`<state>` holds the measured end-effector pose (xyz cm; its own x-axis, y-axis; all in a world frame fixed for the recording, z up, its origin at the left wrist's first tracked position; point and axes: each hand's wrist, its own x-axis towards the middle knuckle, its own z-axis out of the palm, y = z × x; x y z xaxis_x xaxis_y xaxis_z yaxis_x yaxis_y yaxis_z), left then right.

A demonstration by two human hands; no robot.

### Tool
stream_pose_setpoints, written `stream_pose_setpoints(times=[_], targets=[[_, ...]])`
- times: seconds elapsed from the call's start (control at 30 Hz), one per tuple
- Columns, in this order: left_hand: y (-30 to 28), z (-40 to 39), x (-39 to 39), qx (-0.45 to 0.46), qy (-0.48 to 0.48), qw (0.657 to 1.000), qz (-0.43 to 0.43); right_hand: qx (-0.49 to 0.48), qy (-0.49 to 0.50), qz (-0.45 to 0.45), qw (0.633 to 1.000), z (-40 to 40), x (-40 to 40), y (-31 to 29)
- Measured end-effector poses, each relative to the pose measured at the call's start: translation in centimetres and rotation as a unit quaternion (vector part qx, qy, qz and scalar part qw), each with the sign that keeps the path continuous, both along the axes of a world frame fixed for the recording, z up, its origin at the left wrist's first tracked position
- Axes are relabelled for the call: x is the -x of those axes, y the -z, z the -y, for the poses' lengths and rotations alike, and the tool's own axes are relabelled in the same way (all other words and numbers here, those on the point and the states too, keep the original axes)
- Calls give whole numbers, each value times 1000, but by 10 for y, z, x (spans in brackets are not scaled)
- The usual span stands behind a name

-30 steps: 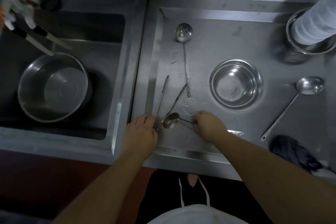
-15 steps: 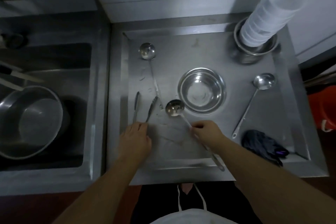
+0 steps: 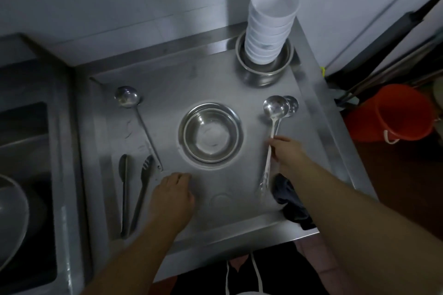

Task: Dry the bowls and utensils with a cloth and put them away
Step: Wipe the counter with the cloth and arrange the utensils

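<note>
Head view: right hand (image 3: 286, 154) pinching ladle (image 3: 275, 108), left hand (image 3: 171, 195) loosely curled on table (image 3: 167, 93); next grab cloth (image 3: 291, 203).

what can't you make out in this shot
Head view only:
- Second ladle: mostly hidden under the ladle that the right hand holds.
- Dark cloth: partly covered by the right forearm.
- Basin in the sink: cut off by the left edge.
- Left hand fingertips: curled under, unseen.
</note>
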<state>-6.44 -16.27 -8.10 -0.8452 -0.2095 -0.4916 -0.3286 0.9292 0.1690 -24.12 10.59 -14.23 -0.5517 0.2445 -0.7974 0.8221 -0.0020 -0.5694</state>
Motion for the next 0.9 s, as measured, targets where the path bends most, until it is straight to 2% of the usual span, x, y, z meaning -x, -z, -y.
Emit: stream_pose_setpoints(times=[0.13,0.43,0.9], targets=[[2,-18,11,-2,0,1000,7,21,33,16,999,-11,11,14],[7,-38,21,-12,-7,1000,6,18,29,33,999,-19,25,37],[10,-36,-2,-31,-22,999,15,-158,-90,-21,983,-19,33,32]])
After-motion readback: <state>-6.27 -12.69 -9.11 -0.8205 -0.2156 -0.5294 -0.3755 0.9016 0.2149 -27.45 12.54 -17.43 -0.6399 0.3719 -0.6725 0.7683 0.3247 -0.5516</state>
